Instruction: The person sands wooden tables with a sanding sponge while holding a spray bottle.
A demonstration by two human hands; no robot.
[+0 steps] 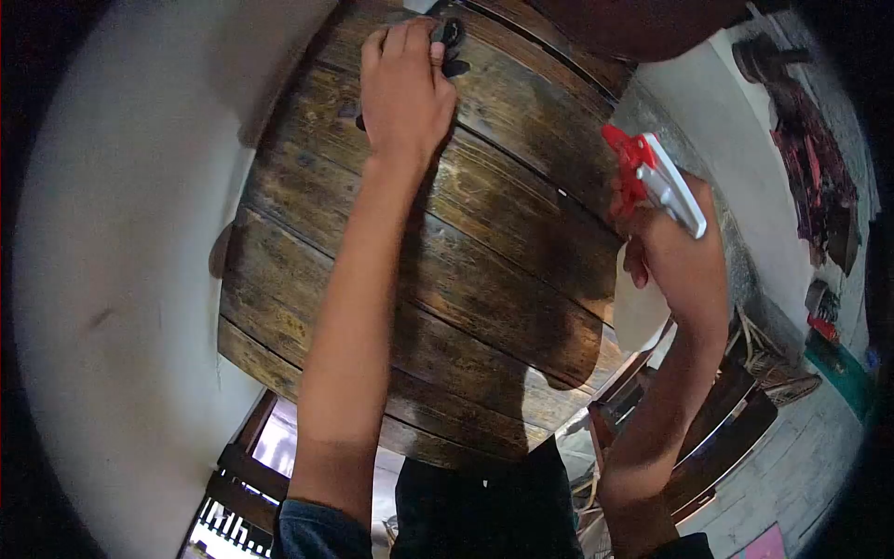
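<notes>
My left hand is at the far end of the dark plank table, its fingers curled down. A small black object shows beside its thumb, and another dark bit sticks out under the palm's left side; I cannot make out what it is. My right hand is raised over the table's right edge, closed around a spray bottle with a red and silver-white trigger head. Its red nozzle end points up and left. A pale body shows below the hand, partly hidden by it.
A pale wall runs along the left. A dark round shape is beyond the table's far edge. Dark wooden chair slats stand at the lower right, with a dark reddish pile farther right.
</notes>
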